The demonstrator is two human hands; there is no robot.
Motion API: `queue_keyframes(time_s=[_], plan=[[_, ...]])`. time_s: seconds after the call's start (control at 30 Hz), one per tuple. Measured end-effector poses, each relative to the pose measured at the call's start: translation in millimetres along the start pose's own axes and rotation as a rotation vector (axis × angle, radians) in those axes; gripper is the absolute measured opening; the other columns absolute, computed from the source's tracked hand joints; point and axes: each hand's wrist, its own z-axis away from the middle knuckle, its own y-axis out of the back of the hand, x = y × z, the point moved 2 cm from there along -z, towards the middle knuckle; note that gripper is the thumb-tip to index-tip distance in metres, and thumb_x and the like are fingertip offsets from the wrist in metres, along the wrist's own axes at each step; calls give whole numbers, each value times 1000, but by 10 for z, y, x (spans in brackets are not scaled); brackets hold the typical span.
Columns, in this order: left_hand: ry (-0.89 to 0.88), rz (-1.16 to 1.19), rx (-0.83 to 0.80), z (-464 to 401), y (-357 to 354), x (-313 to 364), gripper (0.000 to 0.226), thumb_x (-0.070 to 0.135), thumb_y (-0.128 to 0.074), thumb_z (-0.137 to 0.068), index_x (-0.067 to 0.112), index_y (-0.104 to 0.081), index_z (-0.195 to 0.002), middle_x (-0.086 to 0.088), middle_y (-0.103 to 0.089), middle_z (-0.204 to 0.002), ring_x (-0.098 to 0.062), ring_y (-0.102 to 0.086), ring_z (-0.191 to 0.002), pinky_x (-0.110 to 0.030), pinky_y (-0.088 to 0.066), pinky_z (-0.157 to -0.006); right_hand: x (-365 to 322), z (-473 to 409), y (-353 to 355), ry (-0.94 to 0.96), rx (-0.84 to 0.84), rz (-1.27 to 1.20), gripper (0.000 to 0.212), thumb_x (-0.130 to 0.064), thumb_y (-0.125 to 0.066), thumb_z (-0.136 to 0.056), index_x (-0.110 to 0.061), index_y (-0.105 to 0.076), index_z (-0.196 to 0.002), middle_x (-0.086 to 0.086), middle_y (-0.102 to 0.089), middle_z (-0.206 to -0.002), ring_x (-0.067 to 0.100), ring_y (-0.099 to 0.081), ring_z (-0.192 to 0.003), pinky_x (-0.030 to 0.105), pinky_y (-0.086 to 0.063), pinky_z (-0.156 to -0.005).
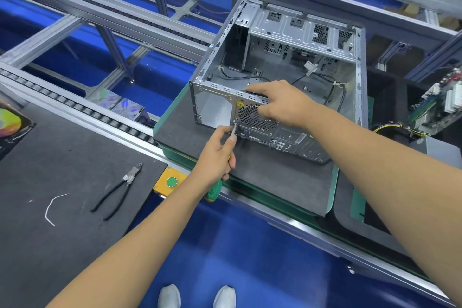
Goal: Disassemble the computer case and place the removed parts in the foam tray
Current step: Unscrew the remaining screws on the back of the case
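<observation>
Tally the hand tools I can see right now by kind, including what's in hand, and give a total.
Green-handled screwdriver, gripped by the left hand, tip at the rear panel of the open grey metal computer case: 1
Black-handled side cutters, lying on the dark foam mat: 1
Total: 2

The right hand holds no tool; it rests on the case's rear edge.

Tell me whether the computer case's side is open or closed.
Open. The computer case lies on its side with no panel on top: its bare floor, loose black cables and drive bays show from above.

Head view looks steeply down, close above bench.
</observation>
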Motion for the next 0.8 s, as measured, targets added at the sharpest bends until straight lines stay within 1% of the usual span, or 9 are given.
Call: queue_keyframes(time_s=[0.1,0.2,0.27,0.37,0.4,0.5,0.6,0.7,0.8], plan=[[-5,-20,-2,-1,13,2,16,42,-46,-107,47,-50,-121,-5,-52,-55,-17,-36,-40,-24,-36,-39,-8,3,2,4,8,3,64,-9,-60,-80,-38,-61,-137,-22,-55,-65,-4,-42,-52,23,-31,-53],[1,-51,6,4,16,12,16,42,-46,-107,48,-49,-121,-5,-52,-55,-16,-36,-39,-24,-35,-39,-7,1,-2,-3,3,9,65,-9,-60,-80,-38,-59,-139,-24,-54,-68,-6,-41,-52,23,-31,-52],[-12,-131,14,0,18,34,16,41,-45,-107,47,-47,-122,-2,-53,-54,-14,-39,-39,-24,-36,-39,-13,0,-2,0,1,13,66,-9,-60,-80,-39,-59,-139,-24,-55,-70,-5,-41,-54,23,-31,-53],[-53,-353,52,-32,20,80,11,40,-43,-107,34,-40,-116,1,-55,-56,-7,-43,-37,-26,-38,-43,-22,4,4,0,1,16,66,-9,-60,-79,-40,-59,-138,-22,-57,-69,-3,-43,-54,23,-31,-53],[-29,-371,69,-40,17,96,14,38,-44,-107,28,-36,-112,-2,-56,-60,-7,-42,-37,-26,-38,-42,-23,5,6,1,-3,14,65,-9,-60,-79,-40,-60,-137,-20,-59,-69,-1,-46,-52,24,-32,-53],[137,-254,74,-33,25,152,27,22,-53,-101,22,-27,-103,-8,-46,-76,-14,-38,-46,-24,-34,-38,-23,8,8,6,-7,5,63,-9,-60,-79,-39,-62,-134,-16,-61,-66,-8,-52,-52,25,-32,-52],[255,-95,15,2,94,221,33,5,-58,-92,19,-30,-99,-11,-42,-88,-13,-40,-52,-22,-34,-38,-21,5,9,0,-6,6,64,-9,-61,-79,-39,-61,-136,-17,-60,-64,-11,-52,-54,25,-32,-53],[282,74,-83,61,147,272,31,-8,-60,-90,12,-39,-99,-14,-47,-78,-15,-40,-42,-24,-35,-38,-25,1,12,-5,-15,10,63,-10,-61,-80,-37,-61,-137,-19,-61,-64,-9,-53,-54,25,-35,-54],[254,131,-156,129,167,279,40,-14,-69,-85,10,-44,-103,-11,-49,-81,-18,-46,-46,-26,-43,-46,-33,8,16,6,-17,14,61,-9,-61,-80,-38,-62,-134,-30,-60,-59,-8,-53,-54,26,-35,-53]])
